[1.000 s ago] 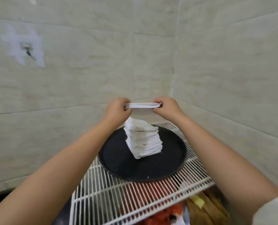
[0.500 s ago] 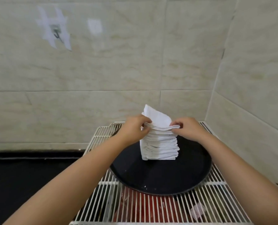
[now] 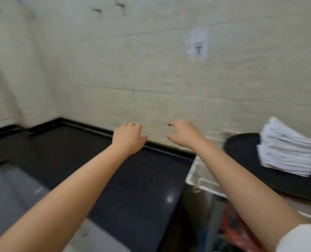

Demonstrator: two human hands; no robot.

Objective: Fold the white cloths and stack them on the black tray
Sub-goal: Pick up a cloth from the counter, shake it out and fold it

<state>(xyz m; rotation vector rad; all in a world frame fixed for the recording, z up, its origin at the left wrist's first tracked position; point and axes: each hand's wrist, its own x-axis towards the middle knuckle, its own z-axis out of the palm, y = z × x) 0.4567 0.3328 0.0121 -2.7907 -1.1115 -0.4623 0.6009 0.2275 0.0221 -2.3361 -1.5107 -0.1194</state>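
A tall stack of folded white cloths stands on the round black tray at the right edge of the blurred view. My left hand hovers over the black counter with its fingers apart and nothing in it. My right hand is a little to its right, also empty with spread fingers, well left of the tray. No loose cloth shows in view.
The tray rests on a white wire rack, with red items below it. A black counter runs along the tiled wall. A grey surface lies at lower left.
Both hands let go of the top cloth on the stack and swung left over the counter. My view turned left, so the tray and stack slid to the right edge.
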